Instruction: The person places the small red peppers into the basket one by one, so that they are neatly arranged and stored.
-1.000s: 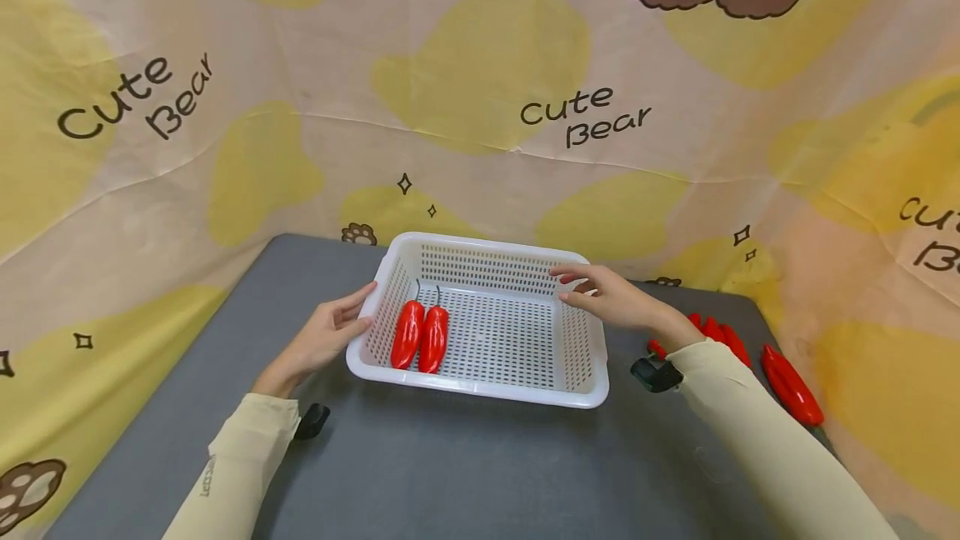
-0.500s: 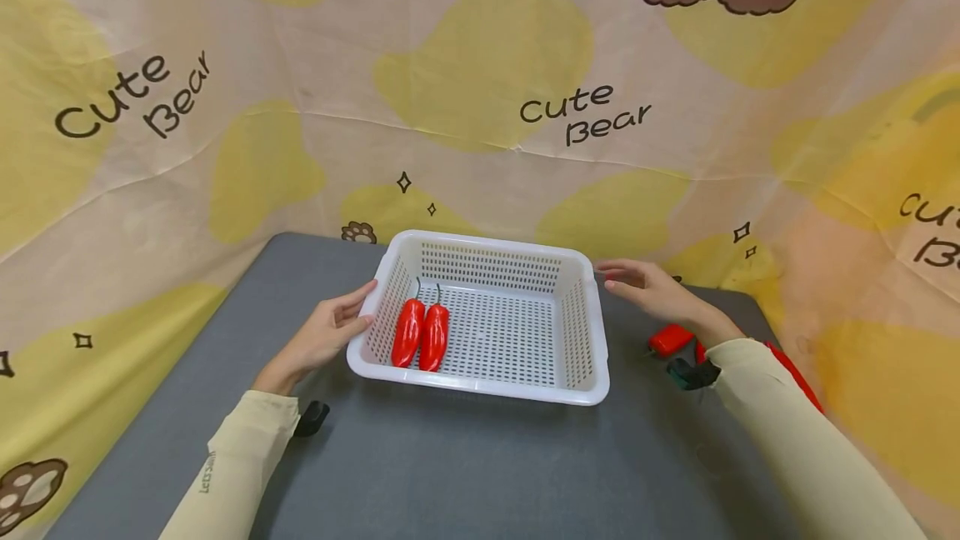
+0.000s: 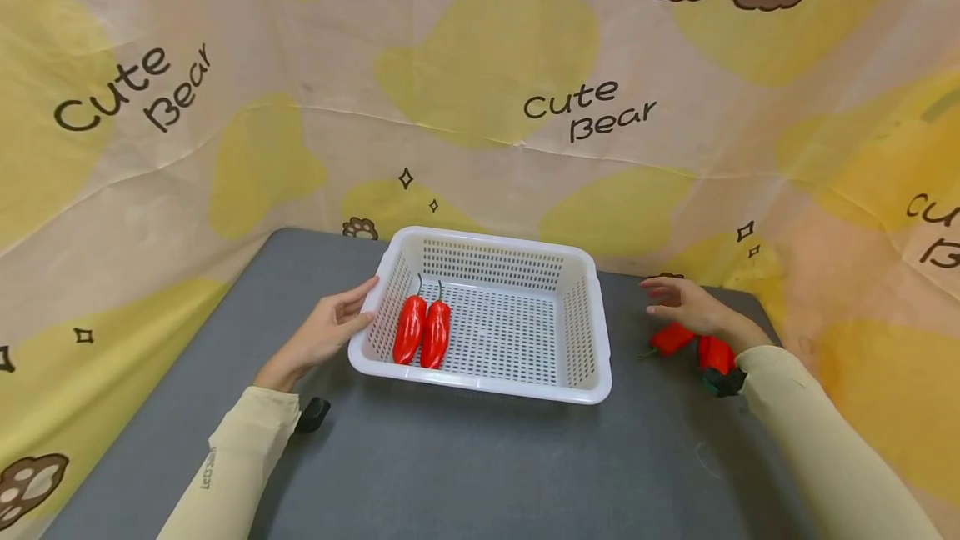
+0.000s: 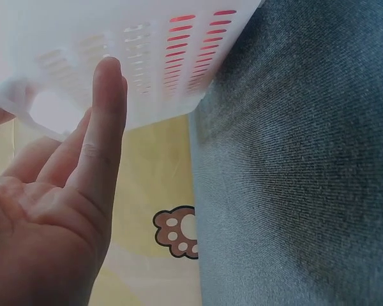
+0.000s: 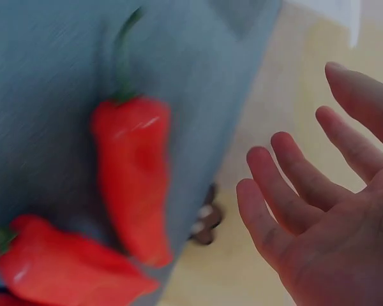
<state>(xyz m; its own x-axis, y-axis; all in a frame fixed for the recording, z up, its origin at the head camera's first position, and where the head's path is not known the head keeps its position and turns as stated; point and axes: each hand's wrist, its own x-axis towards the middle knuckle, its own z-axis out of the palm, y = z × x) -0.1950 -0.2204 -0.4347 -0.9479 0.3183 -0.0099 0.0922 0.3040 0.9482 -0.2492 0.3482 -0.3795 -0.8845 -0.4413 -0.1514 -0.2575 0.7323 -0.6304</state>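
Note:
A white perforated plastic basket (image 3: 480,394) sits on the grey table, with two red chili peppers (image 3: 408,330) lying side by side at its left end, stems toward the far side. My left hand (image 3: 327,330) holds the basket's left rim; in the left wrist view its fingers (image 4: 102,127) reach up along the outer wall. Off the basket's right side, my right hand (image 3: 692,307) hovers with spread fingers and holds nothing. Right below it lies a red pepper (image 3: 672,338) with a green stem, and a second pepper (image 5: 70,261) lies beside that one in the right wrist view.
More red peppers (image 3: 716,352) lie at the table's right side, partly covered by my right wrist and its black camera (image 3: 723,382). A printed cloth (image 3: 465,107) hangs behind the table (image 3: 480,473) and along both sides.
My right hand has moved right, from over the basket's right end to above the peppers on the table. My left hand stays at the rim, and the basket has not moved.

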